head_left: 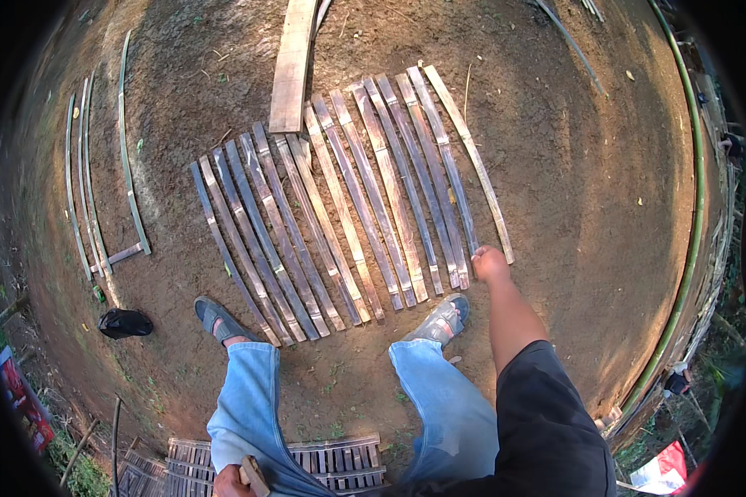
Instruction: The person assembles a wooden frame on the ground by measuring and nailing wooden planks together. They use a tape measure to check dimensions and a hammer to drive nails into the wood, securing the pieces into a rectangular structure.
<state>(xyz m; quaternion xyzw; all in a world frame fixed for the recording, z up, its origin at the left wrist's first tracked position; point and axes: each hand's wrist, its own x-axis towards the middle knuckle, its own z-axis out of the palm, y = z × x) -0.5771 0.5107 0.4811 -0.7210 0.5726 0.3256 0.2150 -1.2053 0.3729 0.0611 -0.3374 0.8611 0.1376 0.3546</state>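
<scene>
Several bamboo slats [376,157] lie side by side on bare soil in front of my feet, in a slightly fanned row. My right hand [491,263] reaches down to the row's right side, its fingers closed on the near end of a dark bamboo slat [446,157]. A paler slat [471,157] lies just right of it, at the row's outer edge. Low beside my left leg, my left hand [230,482] is closed around a tan wooden piece [254,475]. Only part of that piece shows, so its kind is unclear.
A wide wooden plank [293,66] overlaps the row's far end. Longer strips [126,141] and a black plastic bag [125,323] lie at left. A slatted bamboo rack [340,455] is behind my legs. A green bamboo pole [698,207] edges the ground at right.
</scene>
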